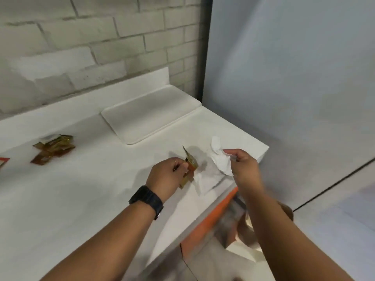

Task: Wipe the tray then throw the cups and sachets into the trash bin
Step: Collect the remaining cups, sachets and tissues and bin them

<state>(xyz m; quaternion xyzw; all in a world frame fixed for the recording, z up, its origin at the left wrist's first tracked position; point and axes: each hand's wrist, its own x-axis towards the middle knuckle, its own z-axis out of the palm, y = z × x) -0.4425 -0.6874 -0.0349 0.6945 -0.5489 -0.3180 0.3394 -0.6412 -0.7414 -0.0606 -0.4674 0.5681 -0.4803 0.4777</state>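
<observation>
A white tray (151, 114) lies bare at the back of the white counter, near the wall. My left hand (168, 175) grips a few gold-brown sachets (189, 167) just above the counter near its right edge. My right hand (243, 167) pinches a crumpled white tissue (220, 159), which hangs down onto the counter beside the sachets. A pile of several more gold-brown sachets (53, 148) lies on the counter at the left. No cups are in view.
An orange trash bin (211, 218) with a pale liner stands below the counter's right edge, partly behind my right forearm. A red-edged packet (3, 161) shows at the far left. Brick wall behind, a grey panel at the right.
</observation>
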